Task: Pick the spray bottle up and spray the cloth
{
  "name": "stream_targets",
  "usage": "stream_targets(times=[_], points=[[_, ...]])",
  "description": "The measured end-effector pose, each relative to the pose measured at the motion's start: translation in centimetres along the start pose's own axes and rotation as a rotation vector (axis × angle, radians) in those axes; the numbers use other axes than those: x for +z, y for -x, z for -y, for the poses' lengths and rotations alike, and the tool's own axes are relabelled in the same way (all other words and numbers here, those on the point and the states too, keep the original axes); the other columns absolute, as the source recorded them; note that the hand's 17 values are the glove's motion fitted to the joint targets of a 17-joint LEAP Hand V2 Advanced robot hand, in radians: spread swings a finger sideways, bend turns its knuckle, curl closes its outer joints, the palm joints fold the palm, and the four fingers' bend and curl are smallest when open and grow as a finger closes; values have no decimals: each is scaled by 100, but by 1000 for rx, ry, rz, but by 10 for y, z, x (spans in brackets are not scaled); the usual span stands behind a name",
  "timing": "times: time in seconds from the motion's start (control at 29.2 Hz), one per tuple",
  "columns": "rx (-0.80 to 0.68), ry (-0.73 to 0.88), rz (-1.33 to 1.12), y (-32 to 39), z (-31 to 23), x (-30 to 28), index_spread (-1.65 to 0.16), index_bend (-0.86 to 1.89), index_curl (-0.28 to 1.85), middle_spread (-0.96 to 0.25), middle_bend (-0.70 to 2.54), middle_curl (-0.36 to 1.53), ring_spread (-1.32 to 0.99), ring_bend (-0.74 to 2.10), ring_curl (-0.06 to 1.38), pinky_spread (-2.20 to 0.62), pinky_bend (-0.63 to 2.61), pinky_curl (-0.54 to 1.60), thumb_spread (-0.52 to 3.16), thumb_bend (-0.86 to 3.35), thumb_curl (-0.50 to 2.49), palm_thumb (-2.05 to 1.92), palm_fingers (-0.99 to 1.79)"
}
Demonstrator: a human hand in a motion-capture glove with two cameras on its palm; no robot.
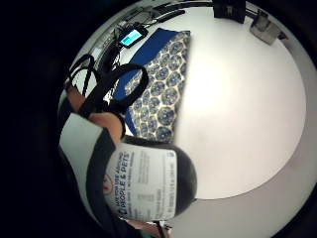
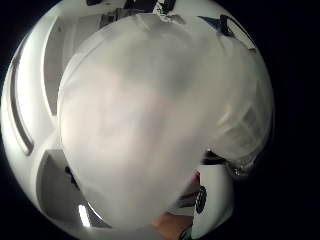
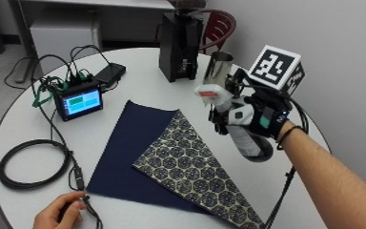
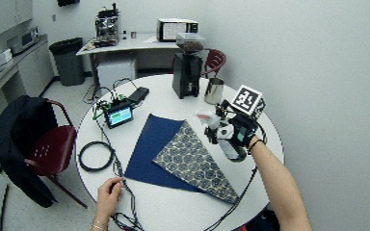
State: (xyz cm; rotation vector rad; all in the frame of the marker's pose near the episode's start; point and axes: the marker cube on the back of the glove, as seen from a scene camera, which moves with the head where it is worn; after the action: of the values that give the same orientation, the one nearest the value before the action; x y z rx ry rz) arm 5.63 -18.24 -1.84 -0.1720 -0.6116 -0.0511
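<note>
In the outside view my gloved right hand (image 3: 265, 117) grips a spray bottle (image 3: 246, 140) and holds it tilted in the air above the table's right side. Its white and red spray head (image 3: 208, 91) points left toward the cloth. The cloth (image 3: 170, 157) lies flat mid-table, navy blue with a folded-over patterned side (image 3: 198, 169). The wide outside view shows the same hand (image 4: 239, 131), bottle (image 4: 229, 147) and cloth (image 4: 172, 154). In the little finger side palm view the bottle's label (image 1: 143, 186) sits close, with the cloth (image 1: 158, 84) beyond it. The bottle (image 2: 160, 125) fills the thumb side palm view.
A black grinder (image 3: 180, 45) and a metal cup (image 3: 218, 64) stand at the table's far side. A small screen device (image 3: 79, 102) with cables sits at the left, and a coiled black cable (image 3: 31, 164) lies nearer. The bare left hand (image 3: 59, 214) rests on a cable by the front edge.
</note>
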Motion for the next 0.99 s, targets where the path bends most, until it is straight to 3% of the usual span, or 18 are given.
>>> stream_targets(times=[0.24,0.45,0.75,0.99], points=[[-59,-129,30,17,3,-29,-21,13,34,-11,47,50,-11,63,44,0,30,37,85,-3,59,89,122],[54,-34,69,-24,0,20,-21,14,35,-11,48,50,-11,64,44,-2,31,37,83,-3,60,89,123],[24,-122,-58,23,-6,-35,-21,14,35,-11,49,50,-11,66,44,-3,32,38,82,-3,61,89,124],[112,-23,-85,-14,-10,9,-21,14,36,-11,50,50,-11,68,44,-5,33,38,81,-3,62,89,125]])
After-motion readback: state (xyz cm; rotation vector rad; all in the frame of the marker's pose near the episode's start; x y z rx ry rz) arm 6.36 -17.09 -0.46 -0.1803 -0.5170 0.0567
